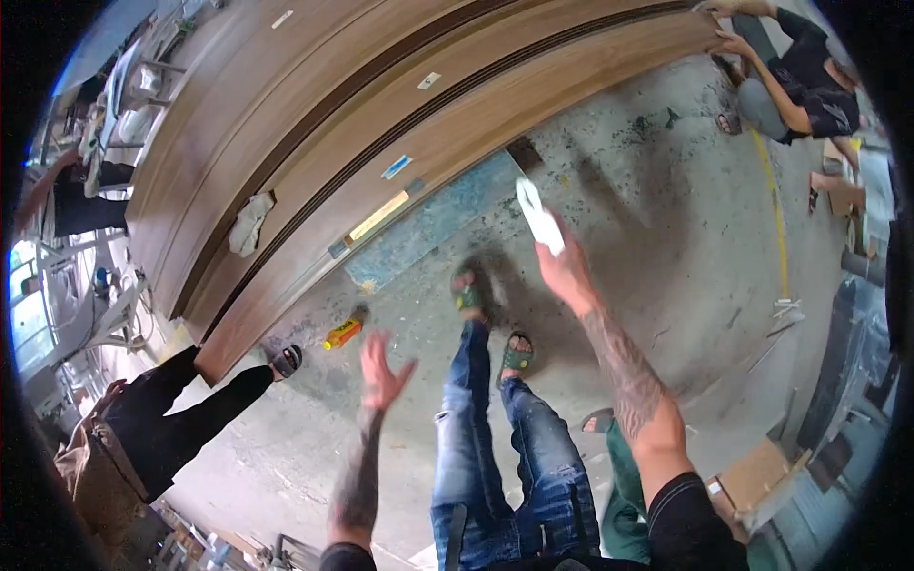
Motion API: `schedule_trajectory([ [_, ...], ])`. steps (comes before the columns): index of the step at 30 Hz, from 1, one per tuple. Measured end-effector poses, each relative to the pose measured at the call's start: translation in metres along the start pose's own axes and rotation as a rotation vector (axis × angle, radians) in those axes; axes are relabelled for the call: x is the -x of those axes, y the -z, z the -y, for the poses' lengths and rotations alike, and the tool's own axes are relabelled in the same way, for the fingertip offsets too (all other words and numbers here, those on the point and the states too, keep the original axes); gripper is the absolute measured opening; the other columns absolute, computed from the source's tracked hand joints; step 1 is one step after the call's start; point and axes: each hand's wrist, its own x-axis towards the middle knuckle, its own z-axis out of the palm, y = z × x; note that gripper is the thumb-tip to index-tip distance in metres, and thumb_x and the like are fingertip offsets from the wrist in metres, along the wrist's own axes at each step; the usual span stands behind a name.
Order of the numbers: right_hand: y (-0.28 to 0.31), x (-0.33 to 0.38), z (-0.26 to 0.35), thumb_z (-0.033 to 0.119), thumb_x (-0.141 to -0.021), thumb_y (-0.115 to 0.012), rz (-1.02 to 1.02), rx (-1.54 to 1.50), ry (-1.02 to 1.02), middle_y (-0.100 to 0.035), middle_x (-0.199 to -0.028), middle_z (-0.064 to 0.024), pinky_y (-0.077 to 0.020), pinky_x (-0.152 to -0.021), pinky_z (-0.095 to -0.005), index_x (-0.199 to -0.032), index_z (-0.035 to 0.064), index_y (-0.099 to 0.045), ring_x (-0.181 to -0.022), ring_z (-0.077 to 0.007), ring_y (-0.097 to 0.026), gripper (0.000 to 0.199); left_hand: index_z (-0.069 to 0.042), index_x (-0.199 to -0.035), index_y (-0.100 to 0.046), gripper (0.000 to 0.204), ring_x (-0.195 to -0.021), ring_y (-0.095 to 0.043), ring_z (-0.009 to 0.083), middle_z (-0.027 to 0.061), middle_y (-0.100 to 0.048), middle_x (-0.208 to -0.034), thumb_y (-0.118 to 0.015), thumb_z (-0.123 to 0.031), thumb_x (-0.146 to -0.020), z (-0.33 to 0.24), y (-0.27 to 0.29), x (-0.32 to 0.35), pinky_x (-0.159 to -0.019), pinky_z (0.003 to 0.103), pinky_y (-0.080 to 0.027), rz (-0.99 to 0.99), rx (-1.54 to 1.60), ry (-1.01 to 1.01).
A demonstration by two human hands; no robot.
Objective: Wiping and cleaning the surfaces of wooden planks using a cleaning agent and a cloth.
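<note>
My right hand [566, 271] is closed round a slim white object [541, 217] with a long slot or loop toward its far tip; its kind is unclear. It is held up over the concrete floor, apart from the wood panels. My left hand [383, 371] has its fingers spread and nothing in it, above the floor near a yellow and orange bottle [343, 333] lying on its side. Ahead stretches a long brown wood-grain panel [495, 119] with a yellow-faced level [379, 217] on its near edge, a blue label and a white tag.
A crumpled cloth [250, 226] rests on the panels. One person [804, 81] crouches at the far right with hands on the panel's end; another [181, 409] stands at the left end. A blue-grey board [447, 219] lies beneath. Cardboard [752, 476] is at lower right.
</note>
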Motion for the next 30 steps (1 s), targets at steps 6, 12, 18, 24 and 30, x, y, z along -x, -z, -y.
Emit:
schedule_trajectory([
  [6,-0.039,-0.191,-0.011,0.024,-0.085,-0.069,0.001,0.728,0.422,-0.016,-0.164,-0.0237,-0.0114,-0.119,-0.0637,-0.152,0.0131,-0.038,-0.152,-0.0451,-0.005,0.075,-0.008,-0.154,-0.028,0.121,-0.147,-0.024,0.0413,0.0208,-0.027,-0.159,-0.094,-0.039,-0.057,-0.056,0.014,-0.267,-0.119,0.058,-0.021,-0.059,-0.243,0.124],
  [12,-0.098,-0.228,-0.01,0.058,-0.08,-0.069,0.07,0.732,0.531,-0.01,-0.162,-0.0312,-0.0004,-0.114,-0.0734,-0.152,0.0237,-0.04,-0.149,-0.0547,-0.003,0.086,-0.005,-0.153,-0.03,0.129,-0.137,-0.038,0.0448,0.0244,-0.036,-0.15,-0.097,-0.023,-0.044,-0.011,0.006,-0.297,-0.11,0.056,-0.036,-0.102,-0.287,0.09],
  [18,0.09,-0.37,-0.074,0.048,-0.099,-0.048,-0.335,0.922,0.059,-0.005,-0.165,-0.0233,-0.0063,-0.114,-0.0725,-0.158,0.0227,-0.03,-0.151,-0.0473,-0.003,0.066,-0.007,-0.154,-0.025,0.133,-0.14,-0.032,0.0437,0.0218,-0.032,-0.152,-0.097,-0.019,-0.043,-0.027,0.003,-0.317,-0.116,0.056,-0.03,0.017,-0.346,0.209],
  [24,-0.027,-0.282,-0.056,0.045,-0.094,-0.057,-0.264,0.831,0.16,-0.007,-0.161,-0.0322,-0.0045,-0.11,-0.078,-0.156,0.0189,-0.032,-0.148,-0.0548,-0.003,0.072,-0.006,-0.154,-0.022,0.134,-0.136,-0.033,0.0449,0.0232,-0.03,-0.152,-0.096,-0.016,-0.043,-0.03,0.006,-0.319,-0.114,0.057,-0.032,0.109,-0.409,0.261],
  [30,0.062,-0.341,-0.076,0.052,-0.095,-0.052,-0.335,0.733,0.103,-0.004,-0.163,-0.027,0.0006,-0.113,-0.0751,-0.157,0.0131,-0.027,-0.149,-0.0529,0.002,0.078,-0.005,-0.155,-0.02,0.136,-0.137,-0.033,0.0448,0.0222,-0.029,-0.153,-0.097,-0.019,-0.043,-0.028,0.013,-0.32,-0.113,0.057,-0.032,0.123,-0.406,0.268],
])
